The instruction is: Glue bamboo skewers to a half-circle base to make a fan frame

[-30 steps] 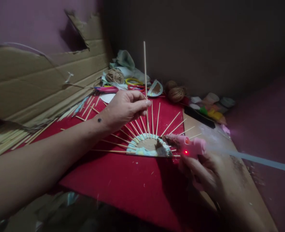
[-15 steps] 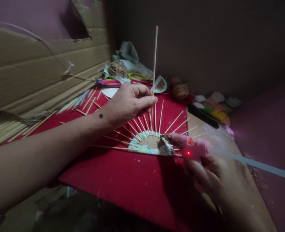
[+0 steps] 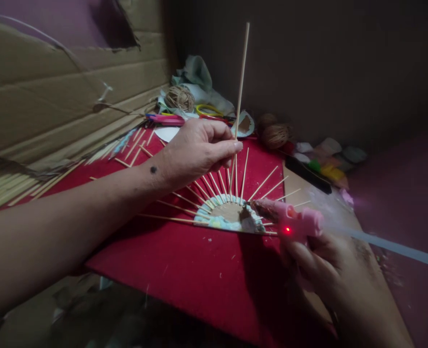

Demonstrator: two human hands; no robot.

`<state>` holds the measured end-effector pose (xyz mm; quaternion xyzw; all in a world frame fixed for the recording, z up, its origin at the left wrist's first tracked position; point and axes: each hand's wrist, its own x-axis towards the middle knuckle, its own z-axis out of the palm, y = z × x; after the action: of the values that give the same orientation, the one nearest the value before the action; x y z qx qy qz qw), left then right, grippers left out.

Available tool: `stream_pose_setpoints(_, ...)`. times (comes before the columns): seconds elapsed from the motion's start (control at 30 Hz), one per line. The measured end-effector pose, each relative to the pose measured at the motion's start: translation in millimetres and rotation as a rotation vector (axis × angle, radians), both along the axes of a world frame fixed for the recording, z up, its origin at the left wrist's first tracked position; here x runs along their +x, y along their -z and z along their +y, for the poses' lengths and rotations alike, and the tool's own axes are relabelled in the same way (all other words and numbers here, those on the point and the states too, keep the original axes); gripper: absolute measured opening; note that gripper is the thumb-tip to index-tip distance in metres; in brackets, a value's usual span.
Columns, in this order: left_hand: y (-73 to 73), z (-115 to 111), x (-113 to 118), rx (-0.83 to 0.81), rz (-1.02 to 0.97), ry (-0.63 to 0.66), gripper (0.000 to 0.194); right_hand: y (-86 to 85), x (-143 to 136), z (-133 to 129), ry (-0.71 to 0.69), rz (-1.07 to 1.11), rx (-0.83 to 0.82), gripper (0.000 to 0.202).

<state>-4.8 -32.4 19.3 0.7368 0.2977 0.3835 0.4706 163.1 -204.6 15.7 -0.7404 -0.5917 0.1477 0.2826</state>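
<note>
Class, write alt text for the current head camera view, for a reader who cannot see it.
A left hand holds a thin stick nearly upright above a half-round base with sticks fanning outward, while a right hand points a pink glue gun at its edge. The base lies on red cloth.

no text, label, brand, number or sign can be read.
</note>
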Motion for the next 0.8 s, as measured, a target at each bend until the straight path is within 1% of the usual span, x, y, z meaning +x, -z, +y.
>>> stream_pose_setpoints(0.1, -0.2, 0, 0, 0.003, -0.019, -0.003, 0.019, 1.6, 2, -3, -0.005, 0.029, -0.021, 0.033)
stream_pose_setpoints(0.2, 0.3, 1, 0, 0.002, -0.029, 0.001, 0.019, 0.5, 2, -2, -0.006, 0.085, -0.031, 0.035)
stream_pose_setpoints(0.3, 0.4, 1, 0, 0.015, -0.035, 0.006, 0.019, -3.9, -4, 1, 0.041, 0.103, -0.017, 0.035)
stream_pose_setpoints(0.4, -0.4, 0, -1, 0.025, -0.028, 0.008, 0.022, -9.9, -11, 3, 0.070, 0.095, -0.041, 0.033)
stream_pose_setpoints(0.5, -1.6, 0, -2, 0.010, 0.008, 0.002, 0.023, -11.9, -12, 4, 0.042, 0.060, -0.070, 0.034)
stream_pose_setpoints(0.6, -2.4, -1, -2, -0.012, 0.030, -0.018, 0.022, -7.6, -6, 4, -0.007, 0.047, -0.086, 0.033)
stream_pose_setpoints(0.7, -2.2, 0, -2, -0.024, 0.025, -0.011, 0.022, -3.5, 0, -2, -0.033, 0.073, -0.092, 0.032)
stream_pose_setpoints(0.8, -1.3, 0, -2, -0.026, 0.014, -0.013, 0.021, -7.4, 5, -16, 0.002, 0.027, -0.087, 0.035)
